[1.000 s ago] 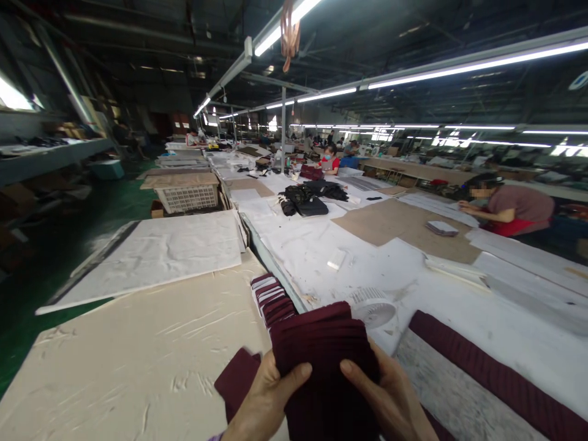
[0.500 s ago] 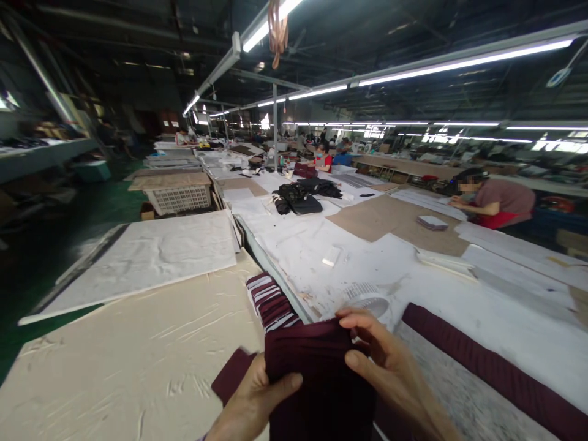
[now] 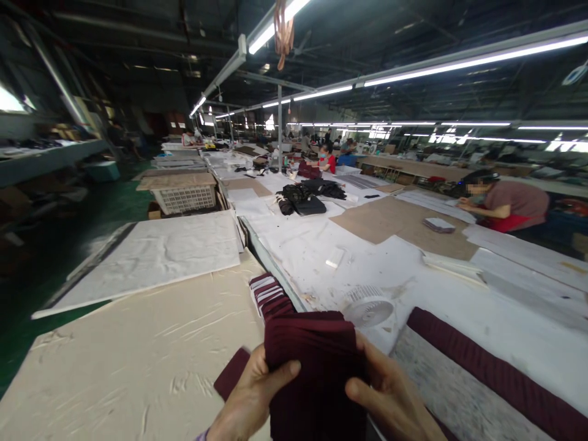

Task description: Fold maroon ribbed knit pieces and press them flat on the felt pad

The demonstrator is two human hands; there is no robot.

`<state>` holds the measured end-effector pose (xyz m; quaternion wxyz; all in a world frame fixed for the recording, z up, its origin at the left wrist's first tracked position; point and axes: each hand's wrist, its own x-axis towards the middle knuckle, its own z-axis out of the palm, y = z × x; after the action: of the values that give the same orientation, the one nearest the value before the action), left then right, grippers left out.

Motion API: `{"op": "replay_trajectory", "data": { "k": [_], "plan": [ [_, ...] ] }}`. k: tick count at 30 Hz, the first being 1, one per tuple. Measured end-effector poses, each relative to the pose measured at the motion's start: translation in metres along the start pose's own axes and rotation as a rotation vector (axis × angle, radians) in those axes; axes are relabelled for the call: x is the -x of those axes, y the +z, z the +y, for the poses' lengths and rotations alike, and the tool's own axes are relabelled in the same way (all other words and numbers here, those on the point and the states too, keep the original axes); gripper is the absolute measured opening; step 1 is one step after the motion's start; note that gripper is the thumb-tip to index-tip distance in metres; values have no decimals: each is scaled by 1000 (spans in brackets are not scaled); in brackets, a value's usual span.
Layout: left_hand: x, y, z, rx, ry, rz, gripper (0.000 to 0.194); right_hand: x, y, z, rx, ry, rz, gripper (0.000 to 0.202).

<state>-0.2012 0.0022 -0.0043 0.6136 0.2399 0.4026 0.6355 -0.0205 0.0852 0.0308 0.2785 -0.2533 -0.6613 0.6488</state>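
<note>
A stack of dark maroon fabric pieces (image 3: pixel 315 373) is held upright in front of me, its layered edges showing at the top. My left hand (image 3: pixel 257 392) grips its left side, thumb across the front face. On the right side my right hand (image 3: pixel 386 386) wraps round the stack, thumb on the front and fingers partly hidden behind. Just beyond stands a row of maroon and white folded pieces (image 3: pixel 270 294). Another maroon piece (image 3: pixel 232 372) lies on the cream sheet left of my left hand.
A cream sheet (image 3: pixel 138 361) covers the left surface, with a plastic basket (image 3: pixel 186 199) behind it. On the white table (image 3: pixel 298 245) are a small fan (image 3: pixel 371 309), black fabric (image 3: pixel 305 199) and a long maroon strip (image 3: pixel 496 373). A co-worker (image 3: pixel 512 199) bends over the far right side.
My right hand has moved from the stack's top right corner down its side, the fingers going behind it. The stack's top edges look more fanned. The view has shifted slightly left.
</note>
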Motion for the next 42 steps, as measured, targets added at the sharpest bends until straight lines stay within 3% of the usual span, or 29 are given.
{"op": "replay_trajectory", "data": {
  "k": [5,12,17,20,22,27,31,42],
  "plan": [
    [-4,8,-1,56,35,40,22,5,13,13,82,101,206,43],
    [-5,16,2,103,35,18,27,5,15,3,56,171,292,42],
    [-7,11,15,241,16,4,30,5,6,1,329,54,225,36],
    [-9,5,24,223,-11,-75,37,5,0,-3,546,-62,166,30],
    [-11,3,27,190,-46,-52,30,4,-3,-7,621,-99,108,24],
    [-15,1,29,164,-102,134,18,2,-4,-15,633,-98,10,22],
    [-15,-1,26,138,-77,167,18,2,-4,-12,623,-34,-4,22],
    [-15,-1,27,-98,-14,-48,20,2,-5,-10,565,6,-60,26]
  ]
}}
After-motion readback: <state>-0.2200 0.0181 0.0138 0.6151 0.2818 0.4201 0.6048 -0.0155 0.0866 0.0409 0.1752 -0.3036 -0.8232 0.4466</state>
